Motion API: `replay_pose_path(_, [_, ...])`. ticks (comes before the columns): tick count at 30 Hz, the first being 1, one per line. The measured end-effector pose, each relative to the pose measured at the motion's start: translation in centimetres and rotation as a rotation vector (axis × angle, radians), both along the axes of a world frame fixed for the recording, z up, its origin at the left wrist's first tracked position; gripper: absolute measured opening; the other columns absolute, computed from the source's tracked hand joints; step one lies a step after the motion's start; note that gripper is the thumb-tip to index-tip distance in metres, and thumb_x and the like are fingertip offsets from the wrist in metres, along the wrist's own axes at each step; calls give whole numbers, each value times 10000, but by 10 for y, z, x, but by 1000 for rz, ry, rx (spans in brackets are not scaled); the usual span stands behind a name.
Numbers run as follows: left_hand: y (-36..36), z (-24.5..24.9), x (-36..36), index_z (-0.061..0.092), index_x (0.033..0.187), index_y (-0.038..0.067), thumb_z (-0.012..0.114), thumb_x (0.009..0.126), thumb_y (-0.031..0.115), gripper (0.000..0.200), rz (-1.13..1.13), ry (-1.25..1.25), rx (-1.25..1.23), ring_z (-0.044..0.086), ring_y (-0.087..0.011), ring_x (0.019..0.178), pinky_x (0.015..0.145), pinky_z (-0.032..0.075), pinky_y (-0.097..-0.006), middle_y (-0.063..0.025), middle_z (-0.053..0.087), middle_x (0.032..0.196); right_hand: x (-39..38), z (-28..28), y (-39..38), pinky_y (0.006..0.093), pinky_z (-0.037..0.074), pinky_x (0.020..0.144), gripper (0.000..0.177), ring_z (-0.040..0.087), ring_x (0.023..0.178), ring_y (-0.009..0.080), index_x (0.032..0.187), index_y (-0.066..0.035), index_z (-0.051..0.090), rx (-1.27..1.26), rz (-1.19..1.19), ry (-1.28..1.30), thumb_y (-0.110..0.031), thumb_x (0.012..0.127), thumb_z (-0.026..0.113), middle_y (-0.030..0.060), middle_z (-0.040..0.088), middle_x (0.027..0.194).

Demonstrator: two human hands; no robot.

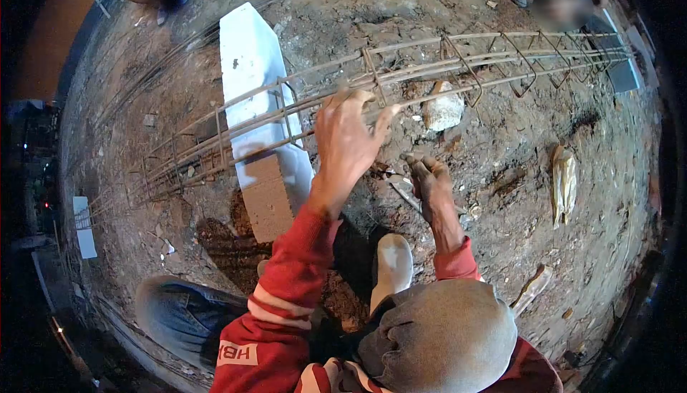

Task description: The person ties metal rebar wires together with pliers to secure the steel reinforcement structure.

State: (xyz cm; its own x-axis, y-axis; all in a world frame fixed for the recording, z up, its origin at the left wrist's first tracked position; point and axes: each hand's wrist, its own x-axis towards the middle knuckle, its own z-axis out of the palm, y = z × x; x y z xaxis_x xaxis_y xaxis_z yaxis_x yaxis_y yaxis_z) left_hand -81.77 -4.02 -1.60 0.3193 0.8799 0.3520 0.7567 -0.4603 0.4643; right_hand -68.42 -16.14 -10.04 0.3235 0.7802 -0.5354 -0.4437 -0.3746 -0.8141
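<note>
Red with pale bands on the sleeve (292,264), lower centre; white on the block (250,57), upper left; brown across soil (501,250).

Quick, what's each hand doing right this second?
Left hand: at the metal bars, thumb apart from the fingers; whether it grips them cannot be told.
Right hand: fingers curled; whether it holds anything cannot be told.

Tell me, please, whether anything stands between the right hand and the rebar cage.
Nothing visible blocks the right hand; the left hand is at the rebar cage, slightly left, and a pale stone lies on the ground ahead.
</note>
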Motion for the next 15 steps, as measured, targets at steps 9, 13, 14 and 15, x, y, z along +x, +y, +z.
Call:
replay_pose_path(9, [7,-15,5,736,929,12,839,717,397,451,107,-13,-249,677,-365,859,784,525,-427,-198,699,897,-13,-9,0,226,404,598,192,518,679,54,987,-40,735,27,109,-187,-213,922,683,-19,648,757])
replay_pose_path(13, [11,-19,3,733,901,0,876,673,313,412,111,-190,-350,707,-313,786,729,545,-385,-185,721,839,-25,-15,34,276,449,671,232,558,754,90,1024,-44,742,90,34,-257,-245,920,690,-14,677,818])
replay_pose_path(14, [12,-20,3,732,887,-2,887,657,286,400,112,-219,-278,714,-296,767,715,549,-373,-182,726,831,-30,-5,41,270,445,659,229,552,741,87,1017,-44,742,97,11,-242,-245,921,690,-13,675,813])
replay_pose_path(15, [13,-22,2,732,887,-2,887,657,286,400,115,-218,-276,714,-296,767,715,549,-373,-182,726,831,-33,1,46,265,442,648,227,546,727,84,1010,-43,742,102,-11,-226,-245,921,690,-12,674,808])
